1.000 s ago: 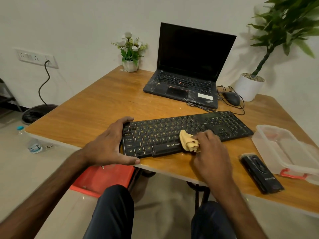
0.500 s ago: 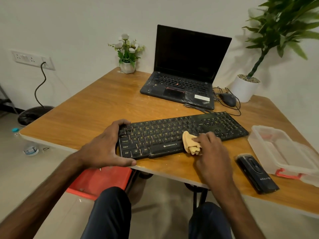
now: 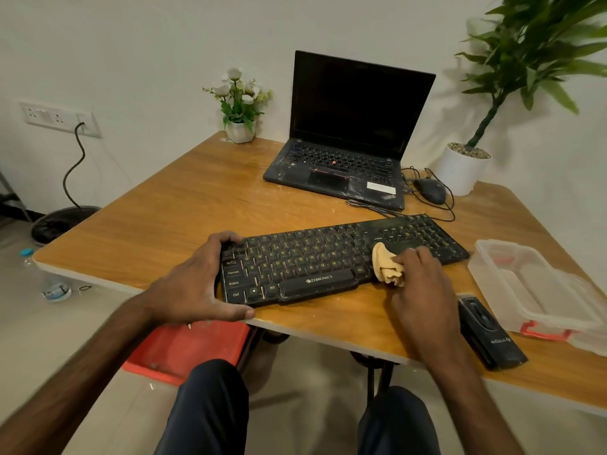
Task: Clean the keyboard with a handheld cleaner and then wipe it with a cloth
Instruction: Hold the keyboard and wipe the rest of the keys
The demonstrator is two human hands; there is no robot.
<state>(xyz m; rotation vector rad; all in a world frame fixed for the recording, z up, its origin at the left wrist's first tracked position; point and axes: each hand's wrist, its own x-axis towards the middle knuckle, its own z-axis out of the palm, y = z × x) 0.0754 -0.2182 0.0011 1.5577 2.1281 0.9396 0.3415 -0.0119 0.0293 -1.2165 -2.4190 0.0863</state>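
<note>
- We've got the black keyboard (image 3: 341, 257) lying across the near part of the wooden tabletop (image 3: 184, 208), its front-left corner almost at the edge, angled a bit so the numpad end sits farther from us.
- Our left hand (image 3: 197, 284) is spread wide and clamped around the keyboard's left end, fingers over the back edge, thumb along the front. That looks like a bracing grip to stop it sliding.
- Our right hand (image 3: 420, 284) is closed on a bunched yellowish cloth (image 3: 387, 266), pressed down where the letter keys meet the arrow cluster, near the front edge.
- The handheld cleaner (image 3: 489, 336) is lying on the tabletop to the right, well clear of both hands, just beside a clear plastic box (image 3: 538, 287). So we'd say we're in the wiping step.
- Handling-wise: the keyboard reads as light, stiff plastic, and on a smooth tabletop it'd probably skate under a sideways wipe. Holding it by the end, like we are, seems the right spot.
- The cloth is soft and floppy, so it only works bunched up in the fingers. Keycaps could catch or pop if we drag too hard, so light pressure is our guess.
- The open laptop (image 3: 348, 139) and the mouse (image 3: 430, 190) sit behind the keyboard, out of the way.
</note>
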